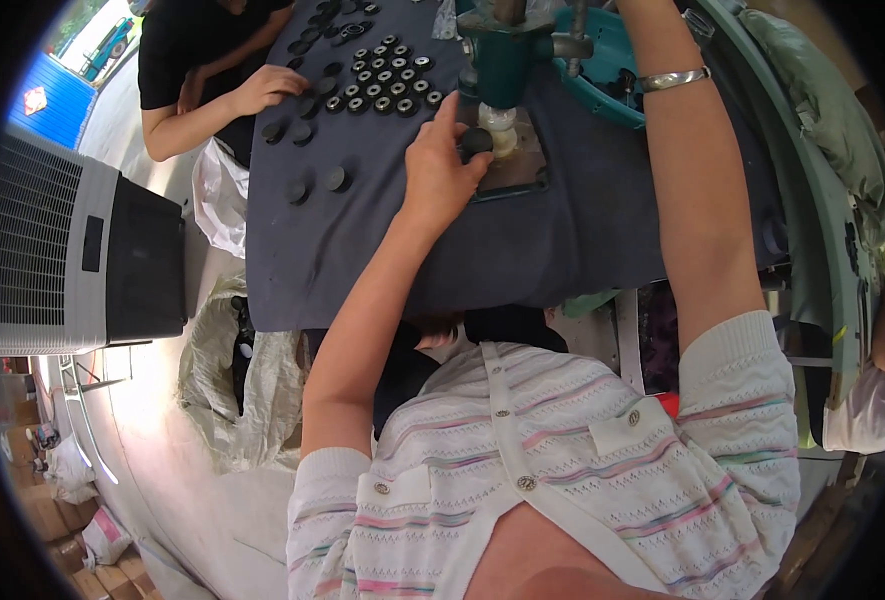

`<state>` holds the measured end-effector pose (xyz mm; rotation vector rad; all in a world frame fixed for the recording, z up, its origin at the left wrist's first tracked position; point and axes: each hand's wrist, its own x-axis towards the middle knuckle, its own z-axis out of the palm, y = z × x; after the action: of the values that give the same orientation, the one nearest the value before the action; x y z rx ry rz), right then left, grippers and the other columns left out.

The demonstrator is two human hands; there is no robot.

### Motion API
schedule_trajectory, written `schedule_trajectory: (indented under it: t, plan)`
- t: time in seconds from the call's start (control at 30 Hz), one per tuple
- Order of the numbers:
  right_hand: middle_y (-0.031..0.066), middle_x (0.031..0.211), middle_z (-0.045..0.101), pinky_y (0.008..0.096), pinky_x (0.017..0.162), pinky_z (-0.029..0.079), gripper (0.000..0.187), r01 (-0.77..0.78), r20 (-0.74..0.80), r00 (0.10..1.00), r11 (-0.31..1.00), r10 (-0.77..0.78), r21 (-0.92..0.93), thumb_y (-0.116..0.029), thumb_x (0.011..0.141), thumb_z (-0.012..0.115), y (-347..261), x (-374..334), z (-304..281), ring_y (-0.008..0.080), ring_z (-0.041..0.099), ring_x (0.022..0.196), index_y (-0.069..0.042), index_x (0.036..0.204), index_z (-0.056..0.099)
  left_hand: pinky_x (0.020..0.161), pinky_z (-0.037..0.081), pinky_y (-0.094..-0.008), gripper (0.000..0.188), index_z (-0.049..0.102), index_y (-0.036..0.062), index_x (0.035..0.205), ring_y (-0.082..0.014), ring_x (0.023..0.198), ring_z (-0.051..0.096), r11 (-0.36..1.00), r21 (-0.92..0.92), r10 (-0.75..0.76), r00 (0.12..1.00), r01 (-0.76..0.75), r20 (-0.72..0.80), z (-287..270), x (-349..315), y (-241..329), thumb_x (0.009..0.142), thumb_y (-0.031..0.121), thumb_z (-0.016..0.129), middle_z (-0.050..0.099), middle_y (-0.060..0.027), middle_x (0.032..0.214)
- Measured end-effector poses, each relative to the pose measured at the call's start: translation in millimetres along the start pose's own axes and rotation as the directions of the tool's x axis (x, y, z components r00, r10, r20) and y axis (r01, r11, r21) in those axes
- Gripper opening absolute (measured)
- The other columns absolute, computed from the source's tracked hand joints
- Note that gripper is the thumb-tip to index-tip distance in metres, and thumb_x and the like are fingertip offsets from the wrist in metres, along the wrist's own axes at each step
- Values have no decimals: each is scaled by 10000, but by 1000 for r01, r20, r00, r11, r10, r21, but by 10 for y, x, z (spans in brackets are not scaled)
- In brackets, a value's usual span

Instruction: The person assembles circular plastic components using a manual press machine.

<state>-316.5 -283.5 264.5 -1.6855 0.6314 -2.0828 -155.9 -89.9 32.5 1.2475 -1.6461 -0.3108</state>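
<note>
Head view: the left hand (432, 175) reaches over a bench covered with dark grey-blue cloth (592, 235). Its grip is narrowed around a small black round disc (475, 145), with the thumb against the near edge and the index finger stretched forward toward the press. The disc sits just beside the translucent round tip (497, 118) of a dark green metal press (507, 65), above the press's flat metal base plate (522, 170). A pale, yellowish round seat (505, 143) shows directly beneath the tip.

The bare right forearm (702, 190), wearing a wide silver-coloured bracelet (674, 79), runs up past the top edge; its hand lies outside the view, so how that grip stands cannot be told. Near the forearm rests a teal plastic basin (594, 100) with dark pieces inside.

Left of the press, a cluster of black round pieces with pale metallic ring centres (385, 77) lies in loose rows. Plain black round pieces (338, 180) are scattered closer to the bench's left side. There, a co-worker's hand (265, 90) reaches in among the dark pieces; what it holds, if anything, is unclear. A grey and black slatted appliance (82, 240) stands on the floor at far left.
</note>
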Motion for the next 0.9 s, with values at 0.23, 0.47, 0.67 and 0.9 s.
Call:
schedule_trajectory:
  t: [0.23,0.47,0.67,0.9]
  plan:
    - [21,646,530,230,421,323,240,-23,0,1000,999,23,23,-208,947,486,-57,-59,12,77,441,485,-58,774,558,769,511,-412,844,427,12,1394,-334,891,616,1000,-13,4,1000,-4,16,232,95,-10,641,71,804,650,-168,964]
    - [-15,674,525,208,423,320,241,-63,-40,997,983,70,173,-277,968,530,-485,-333,-13,46,425,494,-80,836,575,763,509,-391,858,415,-15,1398,-310,896,608,999,-50,-3,1000,2,-30,291,65,-109,645,87,813,657,-141,965]
    - [-15,697,518,203,405,305,194,193,-119,980,916,-161,352,-274,986,528,-943,-993,-227,46,424,492,-105,904,574,778,511,-386,894,379,-28,1413,-294,893,602,997,-62,-42,999,40,-31,297,51,-170,642,91,815,663,-128,976]
    - [174,905,535,600,869,499,349,346,155,921,933,-358,98,-429,974,540,-1009,-2404,-1133,316,607,735,-93,970,446,796,511,-387,936,344,-27,1437,-292,914,604,992,-121,-29,1000,27,-12,316,78,-154,626,80,800,661,-131,985]
